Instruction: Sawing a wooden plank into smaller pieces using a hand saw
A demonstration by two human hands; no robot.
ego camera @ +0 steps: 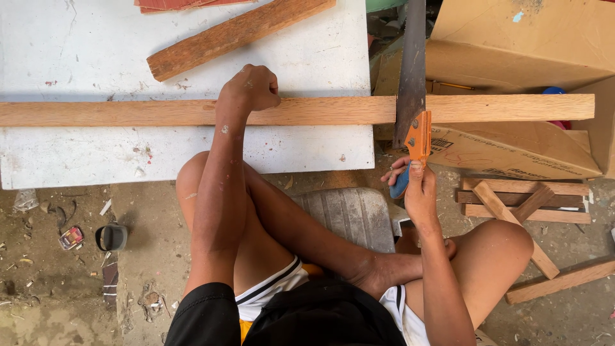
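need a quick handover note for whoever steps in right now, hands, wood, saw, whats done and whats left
Left hand: fist pressed down on the long plank, pinning it to the white board.
Right hand: gripping the orange handle of the saw, blade standing across the plank just past the board's right edge.
Plank's right end overhangs, above the cardboard boxes.
Done: saw set on the plank; depth of cut cannot be seen.
Left: the plank is still in one piece.
A second plank lies loose on the board.

Black sleeveless top, white shorts with black stripe trim, bare paint-flecked arms and legs.
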